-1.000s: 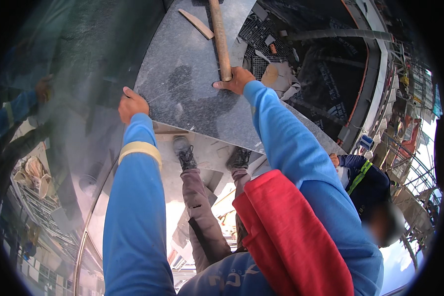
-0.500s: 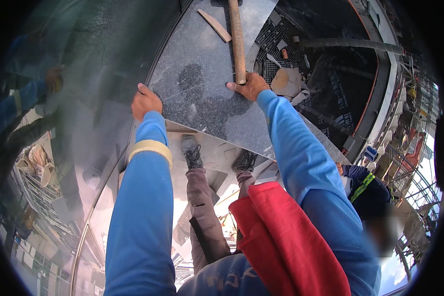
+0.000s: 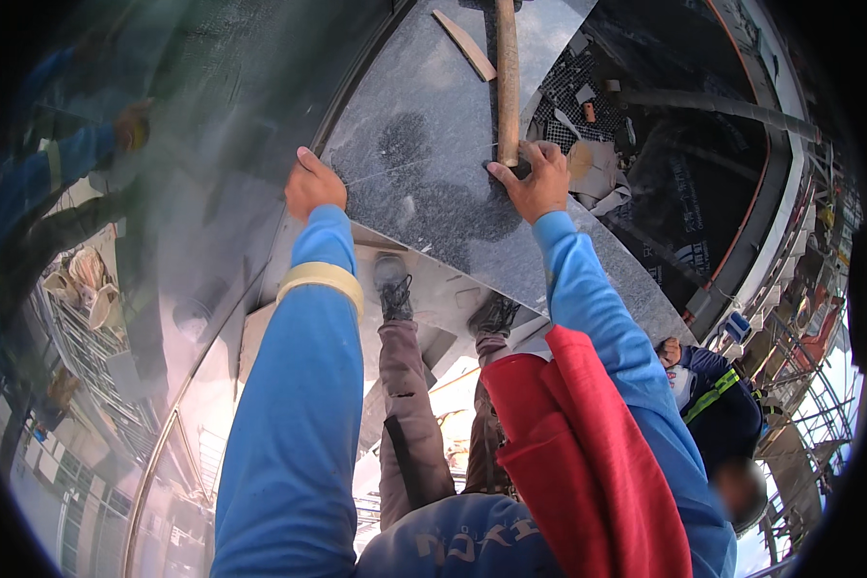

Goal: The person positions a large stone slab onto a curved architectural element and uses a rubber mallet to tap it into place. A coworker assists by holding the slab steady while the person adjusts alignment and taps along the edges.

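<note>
A speckled grey stone slab point(image 3: 433, 207) lies in front of me, its near edge running above my shoes. At its left edge, beside the dark glassy panel point(image 3: 212, 125), my left hand point(image 3: 315, 185) is closed with the thumb up; the fingertips are hidden. A hammer with a wooden handle point(image 3: 508, 87) rests on the slab, its head cut off by the top of the picture. My right hand point(image 3: 539, 183) is at the handle's butt end, thumb and fingers apart on either side of it. Left of the handle lies a thin wooden wedge point(image 3: 464, 44).
Right of the slab is a dark recess with black sheeting point(image 3: 679, 193), scraps and a grey pipe point(image 3: 718, 104). A person in dark clothing with a reflective strip point(image 3: 713, 393) is at the lower right, near scaffolding. A red cloth point(image 3: 588, 453) hangs over my front.
The whole scene has shifted to the right in the picture. My right hand has raised its fingers and spread them near the handle's end. My left hand stays at the slab's edge.
</note>
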`<state>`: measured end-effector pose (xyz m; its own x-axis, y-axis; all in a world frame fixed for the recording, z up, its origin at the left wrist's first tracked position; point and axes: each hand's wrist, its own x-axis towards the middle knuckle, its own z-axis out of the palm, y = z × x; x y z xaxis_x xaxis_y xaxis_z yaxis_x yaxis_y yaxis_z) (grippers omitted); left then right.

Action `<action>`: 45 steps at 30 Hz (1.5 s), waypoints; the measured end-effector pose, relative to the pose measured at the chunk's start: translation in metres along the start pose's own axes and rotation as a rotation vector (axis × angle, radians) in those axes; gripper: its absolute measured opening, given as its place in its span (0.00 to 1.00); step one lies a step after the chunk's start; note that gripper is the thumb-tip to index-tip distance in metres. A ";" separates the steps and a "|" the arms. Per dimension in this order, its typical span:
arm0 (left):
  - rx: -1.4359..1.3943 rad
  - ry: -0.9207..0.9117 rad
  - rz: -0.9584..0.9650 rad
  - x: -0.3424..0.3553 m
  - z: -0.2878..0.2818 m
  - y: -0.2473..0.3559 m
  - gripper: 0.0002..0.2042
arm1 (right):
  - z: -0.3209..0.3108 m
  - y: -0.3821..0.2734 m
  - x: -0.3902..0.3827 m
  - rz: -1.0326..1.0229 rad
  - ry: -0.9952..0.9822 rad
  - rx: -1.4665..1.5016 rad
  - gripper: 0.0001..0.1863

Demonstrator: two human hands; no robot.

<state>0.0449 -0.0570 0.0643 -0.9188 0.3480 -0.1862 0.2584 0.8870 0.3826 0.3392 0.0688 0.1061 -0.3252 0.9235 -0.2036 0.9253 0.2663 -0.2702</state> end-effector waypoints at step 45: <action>0.036 -0.069 -0.024 -0.002 -0.002 -0.004 0.33 | -0.096 0.078 -0.026 -0.822 -0.937 -1.220 0.12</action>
<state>0.0454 -0.0615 0.0650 -0.9027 0.3449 -0.2572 0.2477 0.9054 0.3449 0.4389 0.0925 0.1809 -0.3307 0.1115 -0.9371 -0.0643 0.9880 0.1402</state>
